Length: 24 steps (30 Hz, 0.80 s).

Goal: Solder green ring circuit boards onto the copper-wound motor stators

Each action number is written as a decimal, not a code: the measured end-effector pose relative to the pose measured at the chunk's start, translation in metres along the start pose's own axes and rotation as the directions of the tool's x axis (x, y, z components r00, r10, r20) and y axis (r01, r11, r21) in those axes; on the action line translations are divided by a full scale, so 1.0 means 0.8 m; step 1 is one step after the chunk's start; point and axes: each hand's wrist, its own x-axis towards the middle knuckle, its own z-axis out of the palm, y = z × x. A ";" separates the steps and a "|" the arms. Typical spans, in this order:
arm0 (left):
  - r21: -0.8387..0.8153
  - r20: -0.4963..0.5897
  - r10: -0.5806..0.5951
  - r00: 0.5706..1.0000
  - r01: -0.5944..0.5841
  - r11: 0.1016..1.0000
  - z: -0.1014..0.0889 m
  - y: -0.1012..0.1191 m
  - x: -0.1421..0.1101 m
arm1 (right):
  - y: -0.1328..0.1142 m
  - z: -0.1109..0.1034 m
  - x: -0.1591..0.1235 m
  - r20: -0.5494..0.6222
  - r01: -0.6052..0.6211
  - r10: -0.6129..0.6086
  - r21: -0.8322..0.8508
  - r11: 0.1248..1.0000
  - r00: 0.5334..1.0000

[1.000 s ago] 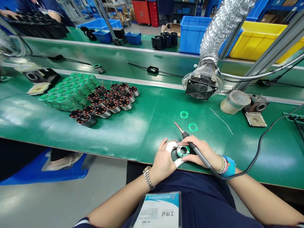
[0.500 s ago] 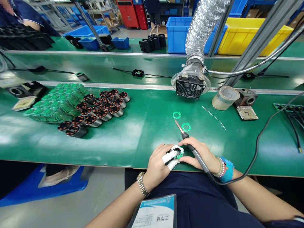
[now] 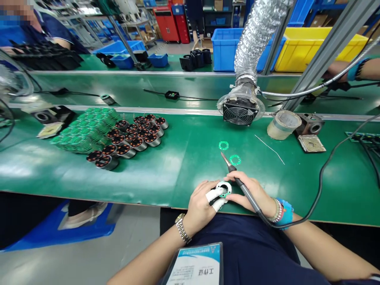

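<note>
My left hand point(image 3: 202, 202), with white tape on two fingertips, pinches a small round motor stator point(image 3: 223, 189) topped by a green ring board at the near edge of the green bench point(image 3: 178, 166). My right hand point(image 3: 252, 190) touches the same part from the right and holds a soldering iron point(image 3: 237, 180) along its fingers, tip pointing up and away. Two loose green ring boards point(image 3: 229, 152) lie just beyond the tip. A thin solder wire point(image 3: 269, 149) lies to the right.
Several copper-wound stators point(image 3: 130, 136) and a pile of green ring boards point(image 3: 83, 128) sit at left. A fume fan point(image 3: 240, 113) on a foil duct, a tape roll point(image 3: 282, 123) and an iron stand point(image 3: 310, 126) are behind. Another person's hand point(image 3: 350, 71) reaches in at far right.
The part between my hands has been tilted and turned slightly, its ring face now showing paler. My hands stay in the same spot; the view shifted a little.
</note>
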 end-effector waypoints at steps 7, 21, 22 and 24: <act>-0.033 0.141 -0.279 0.950 0.286 0.958 -0.021 -0.001 0.002 | -0.005 0.005 0.002 0.031 0.021 -0.018 -0.077 0.997 0.999; -0.470 0.338 -0.330 0.881 0.462 0.752 -0.047 -0.015 0.030 | -0.004 0.007 0.003 0.024 0.028 -0.026 -0.093 0.995 0.999; -0.527 0.362 -0.348 0.865 0.497 0.690 -0.045 -0.016 0.030 | -0.003 0.008 0.003 0.019 0.029 -0.028 -0.098 0.995 0.999; -0.584 0.392 -0.401 0.828 0.560 0.587 -0.043 -0.020 0.032 | -0.002 0.009 0.002 0.011 0.035 -0.034 -0.105 0.994 0.999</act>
